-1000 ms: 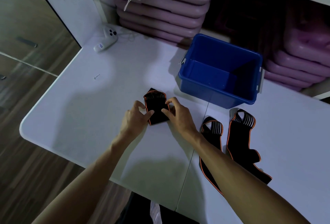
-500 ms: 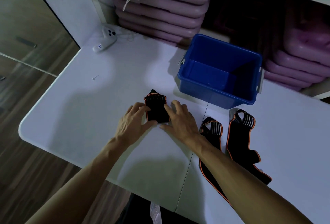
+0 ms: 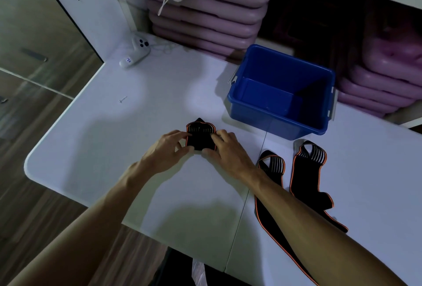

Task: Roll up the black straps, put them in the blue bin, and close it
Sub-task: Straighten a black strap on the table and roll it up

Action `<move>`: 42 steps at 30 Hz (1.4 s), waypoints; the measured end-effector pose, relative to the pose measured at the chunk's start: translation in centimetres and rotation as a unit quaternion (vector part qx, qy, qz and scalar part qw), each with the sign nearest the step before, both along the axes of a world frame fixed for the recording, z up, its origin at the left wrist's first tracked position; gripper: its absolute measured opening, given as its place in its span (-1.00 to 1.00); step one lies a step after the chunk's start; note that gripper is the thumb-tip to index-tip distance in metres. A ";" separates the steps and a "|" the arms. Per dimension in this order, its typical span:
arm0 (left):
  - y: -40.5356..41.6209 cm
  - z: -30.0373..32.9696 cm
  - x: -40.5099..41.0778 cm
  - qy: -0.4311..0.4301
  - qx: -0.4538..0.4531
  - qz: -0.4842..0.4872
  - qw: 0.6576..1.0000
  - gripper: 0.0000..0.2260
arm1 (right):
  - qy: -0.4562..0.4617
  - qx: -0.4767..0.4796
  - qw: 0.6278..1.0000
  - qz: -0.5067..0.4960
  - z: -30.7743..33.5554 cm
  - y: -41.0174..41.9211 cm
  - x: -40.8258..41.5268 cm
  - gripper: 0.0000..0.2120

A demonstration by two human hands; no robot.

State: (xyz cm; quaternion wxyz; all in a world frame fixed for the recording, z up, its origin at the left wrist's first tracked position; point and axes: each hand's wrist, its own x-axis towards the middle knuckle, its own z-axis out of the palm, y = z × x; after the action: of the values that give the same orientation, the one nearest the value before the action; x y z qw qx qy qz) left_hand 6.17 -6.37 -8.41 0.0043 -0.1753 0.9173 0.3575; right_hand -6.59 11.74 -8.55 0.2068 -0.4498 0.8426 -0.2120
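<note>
At the centre of the frame, both hands work the 1st black strap [image 3: 200, 136], a partly rolled bundle with orange edging lying on the white worktop [image 3: 127, 139]. The left hand [image 3: 166, 151] pinches its left side and the right hand [image 3: 225, 151] its right side, fingers curled closed around the roll with the thumbs at its near edge. The unrolled tail, showing white elastic stripes, points away from the person toward the upper part of the frame, so the strap's long axis runs near to far and the roll looks set to advance away from the body. The blue bin [image 3: 237, 100] stands open and empty to the upper right of the bundle, nearer the right hand, so that hand seems better placed to drop the roll in. No lid for the bin is clearly visible. 2 more straps lie flat at lower right: 1 strap [image 3: 271, 167] partly under the right forearm, and another strap [image 3: 306, 178] just beside it, both lengthwise near to far and untouched.
</note>
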 end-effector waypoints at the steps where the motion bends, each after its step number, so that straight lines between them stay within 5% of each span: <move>1: 0.0 0.2 -0.2 -0.003 0.006 0.002 1.000 -0.72 | -0.026 -0.010 0.999 -0.017 0.1 -0.1 0.0 -0.53; 8: 0.2 0.9 -1.4 -0.061 0.081 0.107 0.989 -0.90 | -0.111 -0.067 0.986 -0.107 0.6 -1.5 -0.5 -0.65; 17: -0.5 0.7 -3.2 -0.105 0.216 0.290 0.926 -0.63 | -0.200 -0.029 0.966 -0.162 1.7 -3.7 -1.7 -0.52; 24: 0.2 2.1 -3.8 -0.076 0.313 0.222 0.920 -0.68 | -0.257 -0.012 0.953 -0.162 1.7 -4.0 -2.4 -0.68; 27: 0.2 2.1 -3.4 -0.051 0.296 0.195 0.934 -0.73 | -0.276 -0.020 0.949 -0.151 2.0 -3.3 -2.3 -0.67; 32: 1.2 1.2 -2.6 0.020 0.253 0.107 0.961 -0.65 | -0.290 -0.018 0.950 -0.114 3.0 -1.3 -2.2 -0.32; 38: 4.5 0.7 -5.1 0.170 -0.009 -0.047 0.984 -0.63 | -0.121 -0.109 0.972 -0.171 1.6 1.0 -1.8 -0.69; 42: 6.2 0.1 -7.5 0.146 -0.074 -0.056 0.985 -0.73 | -0.081 -0.135 0.960 -0.230 0.5 2.5 -2.0 -0.62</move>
State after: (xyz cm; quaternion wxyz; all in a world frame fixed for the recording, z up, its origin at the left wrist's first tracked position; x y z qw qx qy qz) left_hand -1.35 -0.22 -8.34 -0.1230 -0.0695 0.9403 0.3097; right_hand -8.59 14.23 -8.09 0.1571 -0.2488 0.8673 -0.4016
